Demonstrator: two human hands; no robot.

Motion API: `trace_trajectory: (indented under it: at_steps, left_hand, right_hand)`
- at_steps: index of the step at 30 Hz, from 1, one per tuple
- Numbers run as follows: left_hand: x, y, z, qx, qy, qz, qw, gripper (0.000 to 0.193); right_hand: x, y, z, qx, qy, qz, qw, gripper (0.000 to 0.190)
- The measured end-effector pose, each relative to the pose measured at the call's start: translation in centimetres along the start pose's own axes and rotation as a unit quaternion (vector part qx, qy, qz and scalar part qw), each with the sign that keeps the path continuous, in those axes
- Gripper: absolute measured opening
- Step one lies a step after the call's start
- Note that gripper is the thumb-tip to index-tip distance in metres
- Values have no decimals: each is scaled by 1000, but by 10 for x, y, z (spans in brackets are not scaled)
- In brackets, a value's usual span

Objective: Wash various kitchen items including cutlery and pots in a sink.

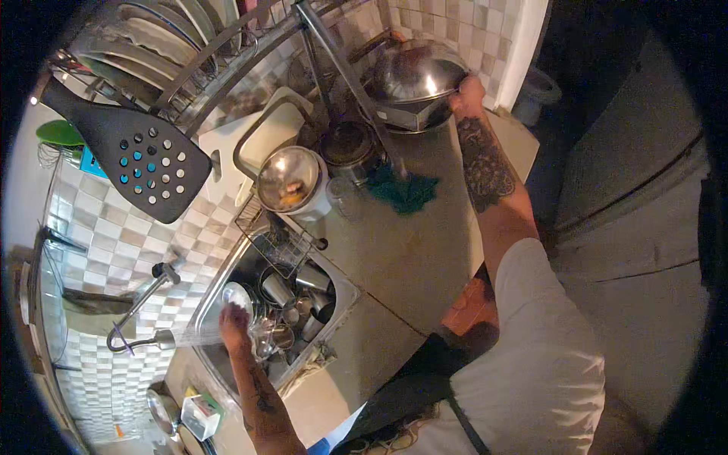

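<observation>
Down in the steel sink (348, 296), my left hand (234, 321) is at the near edge of a small shiny round dish (236, 294), its fingers blurred, beside spray from the tap (164, 339). Steel cups (277, 290) and other metal dishes fill much of the basin. At the upper right, my right hand (469, 95) is closed on the rim of a large domed metal lid or bowl (418, 71), which rests over another metal vessel (404, 118) on the counter by the tiled corner. A green cloth (405, 190) lies crumpled on the counter between both hands.
A wire basket (278, 242) hangs at the sink's edge. Near it stand a bowl (289, 179), a glass jar (342, 196) and a dark-lidded pot (348, 142). A plate rack (227, 85) and a black slotted turner (153, 165) hang above. A box (202, 415) stands left of the sink.
</observation>
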State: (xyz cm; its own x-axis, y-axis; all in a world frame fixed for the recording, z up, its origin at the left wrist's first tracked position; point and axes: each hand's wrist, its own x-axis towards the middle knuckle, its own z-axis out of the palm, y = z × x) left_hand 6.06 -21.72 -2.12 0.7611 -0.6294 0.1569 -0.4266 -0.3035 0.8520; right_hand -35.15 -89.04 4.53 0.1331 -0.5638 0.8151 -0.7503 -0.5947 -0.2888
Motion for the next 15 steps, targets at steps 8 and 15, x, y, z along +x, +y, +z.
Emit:
trace_trajectory:
  at_steps: [8,15]
  left_hand:
    - [-21,229,152,-140,-440,-33,886,17]
    - [-5,396,308,-67,-379,318,866,17]
  right_hand:
    - [5,-3,9,128,-173,197,956,35]
    - [-50,37,-6,-58,-99,202,973,44]
